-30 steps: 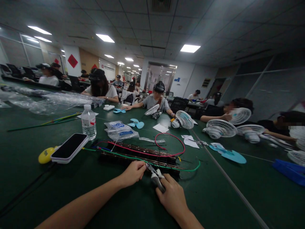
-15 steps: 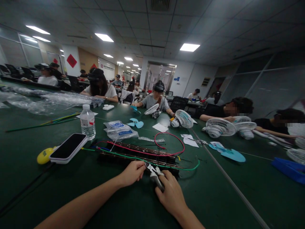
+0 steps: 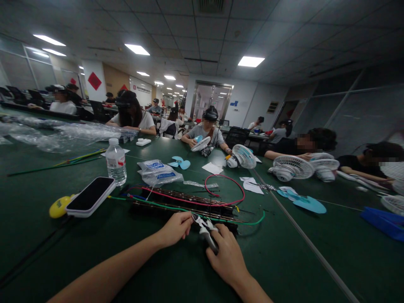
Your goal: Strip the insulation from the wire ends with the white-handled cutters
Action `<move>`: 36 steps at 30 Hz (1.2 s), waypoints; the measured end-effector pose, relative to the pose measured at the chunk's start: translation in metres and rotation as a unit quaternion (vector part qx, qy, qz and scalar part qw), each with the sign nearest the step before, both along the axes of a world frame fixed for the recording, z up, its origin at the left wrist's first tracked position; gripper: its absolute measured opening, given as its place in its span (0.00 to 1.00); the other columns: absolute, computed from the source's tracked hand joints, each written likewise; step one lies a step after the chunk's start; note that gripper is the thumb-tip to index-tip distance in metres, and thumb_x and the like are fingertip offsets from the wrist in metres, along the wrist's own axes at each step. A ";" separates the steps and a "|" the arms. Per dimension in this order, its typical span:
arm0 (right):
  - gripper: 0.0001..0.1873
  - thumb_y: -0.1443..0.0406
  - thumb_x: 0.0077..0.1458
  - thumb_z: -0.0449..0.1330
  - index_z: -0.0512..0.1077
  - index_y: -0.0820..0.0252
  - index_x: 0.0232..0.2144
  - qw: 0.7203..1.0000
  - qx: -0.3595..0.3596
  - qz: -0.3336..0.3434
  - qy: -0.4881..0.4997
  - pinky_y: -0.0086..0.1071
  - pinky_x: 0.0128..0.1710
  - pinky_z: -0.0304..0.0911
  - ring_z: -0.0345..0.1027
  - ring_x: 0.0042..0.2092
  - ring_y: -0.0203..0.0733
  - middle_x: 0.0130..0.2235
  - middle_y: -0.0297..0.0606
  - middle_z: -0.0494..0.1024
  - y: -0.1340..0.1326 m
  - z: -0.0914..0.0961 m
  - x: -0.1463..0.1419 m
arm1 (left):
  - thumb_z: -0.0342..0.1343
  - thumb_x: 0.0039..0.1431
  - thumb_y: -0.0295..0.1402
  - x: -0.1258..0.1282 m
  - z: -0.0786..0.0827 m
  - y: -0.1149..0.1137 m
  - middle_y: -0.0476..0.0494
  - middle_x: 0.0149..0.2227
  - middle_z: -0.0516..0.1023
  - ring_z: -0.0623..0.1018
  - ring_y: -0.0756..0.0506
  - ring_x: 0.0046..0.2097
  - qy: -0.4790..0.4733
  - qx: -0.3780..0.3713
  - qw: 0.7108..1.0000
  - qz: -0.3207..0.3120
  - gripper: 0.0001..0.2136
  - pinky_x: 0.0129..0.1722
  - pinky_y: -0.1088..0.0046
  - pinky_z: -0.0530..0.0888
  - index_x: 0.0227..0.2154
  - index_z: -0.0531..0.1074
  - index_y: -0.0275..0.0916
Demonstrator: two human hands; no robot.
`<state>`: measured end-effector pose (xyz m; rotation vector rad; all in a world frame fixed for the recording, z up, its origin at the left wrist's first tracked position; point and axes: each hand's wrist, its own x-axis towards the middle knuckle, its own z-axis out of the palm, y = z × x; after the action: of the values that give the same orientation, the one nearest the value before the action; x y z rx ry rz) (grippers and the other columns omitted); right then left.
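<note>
My right hand [image 3: 226, 254] is closed round the grey handles of a small pair of cutters [image 3: 204, 229], whose jaws point up and left at my left fingertips. My left hand [image 3: 175, 228] is pinched on something too small to make out, right at the jaws. Both hands hover at the near edge of a long black strip [image 3: 186, 203] carrying thin metal rods. A green wire [image 3: 252, 222] and a red wire [image 3: 224, 191] run along it and curl off to the right.
A phone in a white case [image 3: 90, 195] rests on a yellow object [image 3: 58, 206] at the left, behind it a water bottle [image 3: 115, 162] and plastic bags [image 3: 158, 172]. White desk fans [image 3: 290, 167] and blue fan blades [image 3: 305, 204] lie to the right. Other people sit along the far edge.
My hands and the cutters have hardly moved. A person across the table has lifted a blue fan blade off the table and brought it up to their fan.
</note>
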<state>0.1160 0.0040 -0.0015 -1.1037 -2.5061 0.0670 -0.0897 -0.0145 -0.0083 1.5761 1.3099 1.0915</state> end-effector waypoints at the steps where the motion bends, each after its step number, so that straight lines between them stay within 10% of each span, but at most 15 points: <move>1: 0.13 0.68 0.44 0.55 0.70 0.56 0.36 1.000 -0.002 0.001 -0.001 0.36 0.47 0.57 0.61 0.47 0.45 0.48 0.41 0.67 0.000 0.000 0.000 | 0.42 0.60 0.42 0.000 0.000 0.000 0.55 0.18 0.64 0.63 0.54 0.17 -0.001 0.001 1.000 0.000 0.16 0.17 0.80 0.59 0.23 0.61 0.38; 36: 0.10 0.68 0.44 0.56 0.70 0.56 0.33 1.000 0.021 0.004 -0.011 0.39 0.48 0.53 0.57 0.49 0.48 0.45 0.40 0.69 -0.001 0.007 0.001 | 0.43 0.59 0.40 -0.003 -0.006 0.004 0.54 0.18 0.64 0.65 0.53 0.18 -0.001 0.008 1.000 0.004 0.15 0.18 0.79 0.61 0.21 0.61 0.38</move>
<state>0.1166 0.0033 0.0051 -1.0839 -2.5201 0.0051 -0.0922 -0.0110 -0.0146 1.5834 1.3092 1.1108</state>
